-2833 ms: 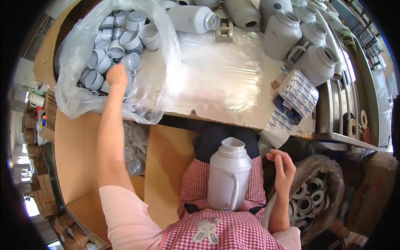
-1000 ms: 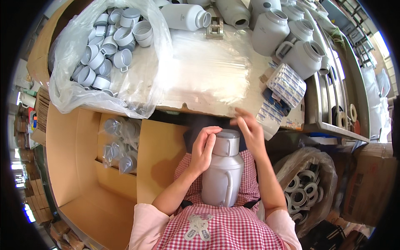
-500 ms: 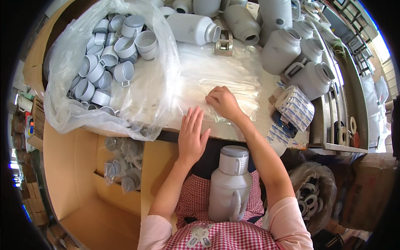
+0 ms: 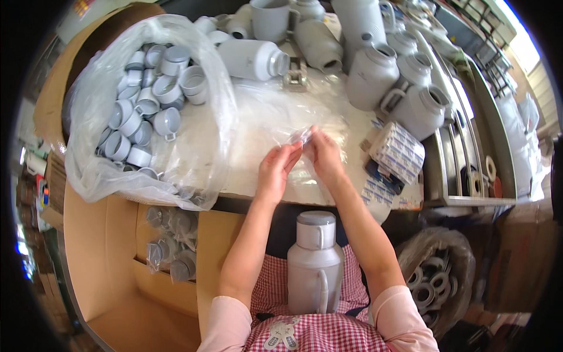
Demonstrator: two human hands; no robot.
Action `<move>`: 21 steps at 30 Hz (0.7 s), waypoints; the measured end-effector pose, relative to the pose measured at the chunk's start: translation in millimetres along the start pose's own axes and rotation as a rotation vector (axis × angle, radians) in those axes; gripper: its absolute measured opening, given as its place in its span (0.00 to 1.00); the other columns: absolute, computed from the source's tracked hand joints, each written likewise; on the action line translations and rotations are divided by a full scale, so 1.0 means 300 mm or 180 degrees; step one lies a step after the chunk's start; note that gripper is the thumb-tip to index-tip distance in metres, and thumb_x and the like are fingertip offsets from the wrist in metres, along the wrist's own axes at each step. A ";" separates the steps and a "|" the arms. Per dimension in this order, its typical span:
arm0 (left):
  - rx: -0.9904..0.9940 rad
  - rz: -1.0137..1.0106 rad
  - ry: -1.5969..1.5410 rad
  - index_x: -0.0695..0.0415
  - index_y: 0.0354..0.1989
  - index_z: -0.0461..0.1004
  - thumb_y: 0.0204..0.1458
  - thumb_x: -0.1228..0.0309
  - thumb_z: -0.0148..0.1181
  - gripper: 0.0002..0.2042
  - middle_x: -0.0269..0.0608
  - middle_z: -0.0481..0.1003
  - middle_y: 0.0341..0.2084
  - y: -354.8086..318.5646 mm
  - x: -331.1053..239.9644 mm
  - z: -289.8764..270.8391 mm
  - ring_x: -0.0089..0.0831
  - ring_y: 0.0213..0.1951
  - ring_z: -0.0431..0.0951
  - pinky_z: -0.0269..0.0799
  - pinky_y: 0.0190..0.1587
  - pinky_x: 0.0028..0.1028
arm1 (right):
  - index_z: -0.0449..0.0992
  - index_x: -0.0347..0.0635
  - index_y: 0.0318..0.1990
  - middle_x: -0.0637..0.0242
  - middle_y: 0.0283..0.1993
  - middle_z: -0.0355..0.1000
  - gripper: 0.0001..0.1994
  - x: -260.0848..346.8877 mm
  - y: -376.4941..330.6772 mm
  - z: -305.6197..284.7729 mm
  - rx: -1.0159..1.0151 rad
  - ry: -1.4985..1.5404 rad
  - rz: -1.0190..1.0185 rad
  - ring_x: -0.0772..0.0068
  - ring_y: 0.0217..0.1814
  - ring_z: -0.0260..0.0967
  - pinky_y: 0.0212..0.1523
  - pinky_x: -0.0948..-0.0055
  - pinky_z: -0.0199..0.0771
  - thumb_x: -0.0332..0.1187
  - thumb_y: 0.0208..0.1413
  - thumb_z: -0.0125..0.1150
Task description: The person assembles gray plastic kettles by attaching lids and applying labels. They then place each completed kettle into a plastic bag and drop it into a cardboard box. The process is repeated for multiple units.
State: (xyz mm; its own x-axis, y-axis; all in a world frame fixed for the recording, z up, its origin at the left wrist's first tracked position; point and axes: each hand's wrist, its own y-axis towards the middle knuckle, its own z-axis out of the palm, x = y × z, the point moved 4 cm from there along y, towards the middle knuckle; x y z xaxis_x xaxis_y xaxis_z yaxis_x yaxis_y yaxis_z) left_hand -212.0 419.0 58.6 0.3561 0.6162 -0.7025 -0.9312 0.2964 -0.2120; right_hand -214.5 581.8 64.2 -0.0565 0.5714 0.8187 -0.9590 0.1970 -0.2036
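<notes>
Head view: hands (image 4: 277, 171) on clear film (image 4: 302, 137), blue-printed label roll (image 4: 399, 150) at right.

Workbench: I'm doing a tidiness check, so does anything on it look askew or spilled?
At least two grey jugs lie on their sides toward the back, mouths open, while upright jugs stand to their right; that looks askew, though possibly deliberate. I see no spill.

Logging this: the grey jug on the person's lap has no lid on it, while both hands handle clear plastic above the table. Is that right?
Not quite: the head view shows the jug topped with a grey cup-shaped lid. The left hand and right hand do handle clear plastic above the table.
</notes>
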 end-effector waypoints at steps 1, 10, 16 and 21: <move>0.0462 -0.0068 -0.0635 0.59 0.52 0.77 0.71 0.70 0.55 0.09 0.37 0.84 0.34 -0.033 0.001 0.008 0.26 0.40 0.83 0.76 0.64 0.37 | 0.79 0.40 0.41 0.68 0.33 0.78 0.17 0.036 -0.010 -0.020 0.0132 0.0849 -0.0058 0.74 0.35 0.75 0.48 0.70 0.78 0.46 0.74 0.56; 0.1116 0.0635 0.2010 0.60 0.60 0.73 0.57 0.71 0.73 0.23 0.39 0.79 0.48 -0.347 -0.050 0.149 0.30 0.53 0.79 0.74 0.61 0.37 | 0.83 0.39 0.44 0.70 0.35 0.79 0.17 0.173 -0.263 -0.074 0.0004 0.0171 -0.0158 0.83 0.33 0.72 0.38 0.77 0.75 0.46 0.71 0.60; 0.0064 0.0813 0.1296 0.70 0.62 0.73 0.60 0.73 0.71 0.24 0.49 0.79 0.55 -0.365 -0.038 0.224 0.34 0.56 0.80 0.76 0.63 0.33 | 0.88 0.37 0.44 0.70 0.46 0.82 0.13 0.205 -0.358 0.054 0.0298 -0.0813 -0.1125 0.79 0.51 0.73 0.56 0.75 0.71 0.37 0.71 0.62; 0.0252 0.0310 0.0078 0.65 0.52 0.79 0.68 0.68 0.61 0.13 0.36 0.82 0.39 -0.319 -0.058 0.184 0.21 0.40 0.79 0.78 0.47 0.26 | 0.80 0.40 0.37 0.72 0.33 0.76 0.16 0.190 -0.363 0.028 -0.0206 -0.0181 -0.0534 0.79 0.37 0.71 0.43 0.74 0.74 0.43 0.73 0.58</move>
State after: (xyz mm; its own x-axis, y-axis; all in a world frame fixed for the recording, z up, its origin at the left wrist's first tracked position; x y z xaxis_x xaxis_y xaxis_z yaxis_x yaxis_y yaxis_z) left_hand -124.7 420.2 128.6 0.2613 0.6272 -0.7337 -0.9519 0.2932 -0.0884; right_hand -115.6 586.1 137.5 0.0852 0.4806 0.8728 -0.9365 0.3376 -0.0944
